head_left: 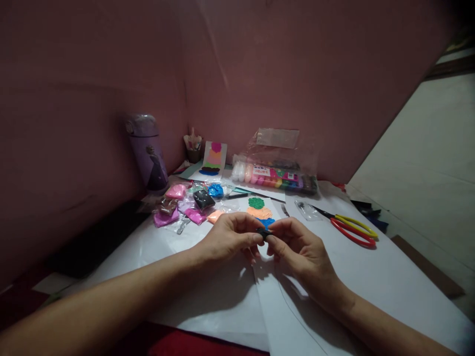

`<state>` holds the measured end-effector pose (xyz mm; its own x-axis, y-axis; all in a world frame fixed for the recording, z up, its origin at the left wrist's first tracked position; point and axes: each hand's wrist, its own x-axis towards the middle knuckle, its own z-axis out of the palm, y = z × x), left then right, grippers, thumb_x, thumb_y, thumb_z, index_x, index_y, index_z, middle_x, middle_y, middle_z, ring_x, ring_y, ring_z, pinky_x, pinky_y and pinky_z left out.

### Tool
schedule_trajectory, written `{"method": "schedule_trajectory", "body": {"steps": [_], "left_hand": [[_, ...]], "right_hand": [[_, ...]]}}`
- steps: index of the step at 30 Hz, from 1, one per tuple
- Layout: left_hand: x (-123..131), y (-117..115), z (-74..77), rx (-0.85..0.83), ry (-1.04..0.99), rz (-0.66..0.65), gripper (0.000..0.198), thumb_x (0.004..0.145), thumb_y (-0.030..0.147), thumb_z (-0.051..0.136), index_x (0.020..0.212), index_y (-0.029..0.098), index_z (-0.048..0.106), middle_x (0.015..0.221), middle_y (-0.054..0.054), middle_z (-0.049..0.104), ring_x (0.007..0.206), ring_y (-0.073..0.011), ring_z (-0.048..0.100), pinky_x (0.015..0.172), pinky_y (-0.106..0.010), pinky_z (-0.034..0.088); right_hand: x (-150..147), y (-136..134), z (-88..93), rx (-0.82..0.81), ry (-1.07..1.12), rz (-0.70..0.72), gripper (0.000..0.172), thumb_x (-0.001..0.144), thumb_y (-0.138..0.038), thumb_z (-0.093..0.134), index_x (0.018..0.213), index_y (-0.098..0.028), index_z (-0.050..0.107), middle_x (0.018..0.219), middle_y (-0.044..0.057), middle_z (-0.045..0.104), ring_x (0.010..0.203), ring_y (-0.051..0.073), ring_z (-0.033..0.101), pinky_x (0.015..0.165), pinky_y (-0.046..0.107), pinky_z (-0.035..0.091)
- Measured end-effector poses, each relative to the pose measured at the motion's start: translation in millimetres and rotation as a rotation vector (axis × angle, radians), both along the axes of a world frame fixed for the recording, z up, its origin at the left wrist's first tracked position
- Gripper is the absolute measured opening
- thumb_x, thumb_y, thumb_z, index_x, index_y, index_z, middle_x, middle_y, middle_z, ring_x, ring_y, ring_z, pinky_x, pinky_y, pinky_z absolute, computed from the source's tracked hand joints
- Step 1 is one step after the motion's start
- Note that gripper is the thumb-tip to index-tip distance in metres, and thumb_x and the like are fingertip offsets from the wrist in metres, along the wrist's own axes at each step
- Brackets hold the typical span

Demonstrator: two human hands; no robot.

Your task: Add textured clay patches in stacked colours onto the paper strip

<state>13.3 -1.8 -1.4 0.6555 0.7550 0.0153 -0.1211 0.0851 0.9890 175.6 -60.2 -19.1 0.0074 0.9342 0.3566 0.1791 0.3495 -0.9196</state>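
Note:
My left hand and my right hand meet above a white sheet of paper, and both pinch a small piece of black clay between thumb and fingertips. Just beyond the hands lies a card with clay shapes stacked on it: green, orange and blue. The fingers of both hands are curled and closed on the black clay.
Several small bags of coloured clay lie at the left. Red and yellow scissors rest at the right. A clay pack in a plastic bag, a purple bottle, a sample card and a small cup stand along the wall.

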Motion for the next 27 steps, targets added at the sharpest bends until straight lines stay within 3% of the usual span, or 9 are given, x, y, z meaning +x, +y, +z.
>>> {"method": "schedule_trajectory", "body": {"steps": [3,10,17,20,27], "left_hand": [[0,0,0.9,0.036,0.036,0.011,0.021,0.068,0.023,0.068,0.080,0.009,0.060,0.061,-0.003,0.062,0.046,-0.0108,0.056,0.047,-0.025,0.048],[4,-1,-0.3,0.058,0.088,0.085,0.010,0.068,0.016,0.064,0.071,0.010,0.058,0.055,0.000,0.060,0.039,-0.0075,0.052,0.040,-0.018,0.039],[3,0,-0.4,0.037,0.002,0.298,0.008,0.070,0.017,0.062,0.071,0.011,0.056,0.059,-0.001,0.062,0.037,-0.0066,0.051,0.040,-0.018,0.037],[-1,3,-4.9,0.016,-0.059,0.293,0.015,0.071,0.023,0.066,0.078,0.012,0.060,0.065,-0.001,0.062,0.044,-0.0075,0.052,0.041,-0.019,0.040],[-3,3,-8.8,0.010,-0.052,0.180,0.025,0.069,0.024,0.071,0.092,0.013,0.070,0.064,0.000,0.058,0.052,-0.0066,0.051,0.047,-0.018,0.043]], "right_hand": [[-1,0,0.9,0.013,0.005,0.027,0.011,0.084,-0.028,0.060,0.093,-0.022,0.059,0.069,-0.002,0.061,0.057,0.012,0.057,0.050,0.023,0.047],[-1,3,1.3,-0.016,-0.004,-0.001,0.010,0.079,-0.027,0.066,0.076,-0.019,0.062,0.061,-0.003,0.059,0.052,0.009,0.052,0.049,0.021,0.043],[3,8,2.3,-0.081,0.155,-0.206,0.015,0.075,-0.024,0.068,0.067,-0.018,0.057,0.050,-0.005,0.055,0.045,0.008,0.048,0.045,0.020,0.042],[5,11,0.5,-0.115,0.213,-0.224,0.016,0.074,-0.027,0.070,0.069,-0.017,0.058,0.054,-0.003,0.058,0.045,0.009,0.049,0.041,0.020,0.043],[4,11,-3.5,-0.146,0.202,-0.092,0.021,0.074,-0.035,0.071,0.079,-0.017,0.060,0.056,-0.003,0.058,0.049,0.010,0.053,0.045,0.020,0.047]]}}
